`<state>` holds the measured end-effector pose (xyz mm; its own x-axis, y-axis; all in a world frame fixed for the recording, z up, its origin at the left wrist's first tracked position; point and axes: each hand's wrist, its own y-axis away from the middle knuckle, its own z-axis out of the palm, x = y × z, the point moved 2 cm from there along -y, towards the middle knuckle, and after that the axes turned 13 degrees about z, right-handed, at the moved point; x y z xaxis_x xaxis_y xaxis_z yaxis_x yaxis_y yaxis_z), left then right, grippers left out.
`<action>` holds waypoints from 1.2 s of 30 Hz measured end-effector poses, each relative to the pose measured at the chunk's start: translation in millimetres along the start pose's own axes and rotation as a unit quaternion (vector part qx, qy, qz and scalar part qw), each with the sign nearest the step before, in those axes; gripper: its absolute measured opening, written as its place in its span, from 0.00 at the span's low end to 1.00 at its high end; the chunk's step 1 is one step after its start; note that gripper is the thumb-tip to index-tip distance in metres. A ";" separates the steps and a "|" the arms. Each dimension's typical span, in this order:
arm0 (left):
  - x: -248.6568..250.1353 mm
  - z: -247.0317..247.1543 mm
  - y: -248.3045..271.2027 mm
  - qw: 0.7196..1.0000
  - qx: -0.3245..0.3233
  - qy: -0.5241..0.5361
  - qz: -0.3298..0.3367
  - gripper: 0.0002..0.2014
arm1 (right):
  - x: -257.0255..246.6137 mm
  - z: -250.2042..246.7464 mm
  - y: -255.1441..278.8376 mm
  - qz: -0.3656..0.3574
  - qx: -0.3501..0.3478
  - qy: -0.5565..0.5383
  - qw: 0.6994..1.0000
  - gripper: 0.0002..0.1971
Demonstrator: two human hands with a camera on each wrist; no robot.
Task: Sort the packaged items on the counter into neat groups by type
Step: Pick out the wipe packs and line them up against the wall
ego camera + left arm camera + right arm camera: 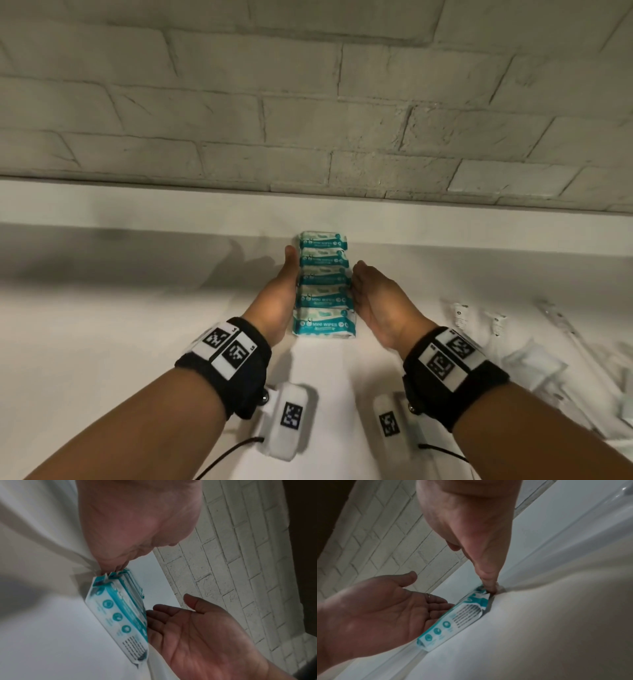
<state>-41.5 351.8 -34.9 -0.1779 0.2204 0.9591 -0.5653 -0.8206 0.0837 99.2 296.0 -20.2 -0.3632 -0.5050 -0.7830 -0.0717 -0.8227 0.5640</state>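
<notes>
Several teal-and-white mini wipes packs lie in one straight row on the white counter, running from near me back to the ledge. My left hand lies flat, fingers straight, against the row's left side. Along the right side my right hand does the same. In the left wrist view the packs stand between my left palm and the right hand, whose fingertips touch them. The right wrist view shows the packs with my left hand flat against them and the right hand at their far end.
Right of the row lie small white tubes, long thin wrapped items and flat clear packets. A white ledge and a pale brick wall close off the back. Bare counter stretches to the left.
</notes>
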 end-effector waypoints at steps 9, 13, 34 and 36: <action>-0.3 -1.6 6.8 1.000 0.008 0.000 0.015 0.41 | 2.4 -5.2 7.4 -0.014 -0.045 0.219 0.975 0.18; -6.1 1.9 14.3 1.000 0.015 0.003 0.017 0.40 | 6.3 -1.3 22.7 -0.048 0.022 0.513 0.857 0.40; 1.2 -10.0 -31.2 0.992 0.102 -0.066 -0.031 0.35 | -36.0 -2.5 -15.9 0.030 0.085 0.423 0.902 0.04; 4.5 -12.2 -40.5 0.990 0.107 -0.069 -0.053 0.39 | -41.4 -1.9 -23.8 0.043 0.073 0.404 0.911 0.08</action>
<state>-29.2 392.5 -37.3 -0.0061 0.2482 0.9687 -0.3883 -0.8933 0.2265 117.8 336.0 -1.7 0.4244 -0.6414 -0.6391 -0.2190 -0.7576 0.6149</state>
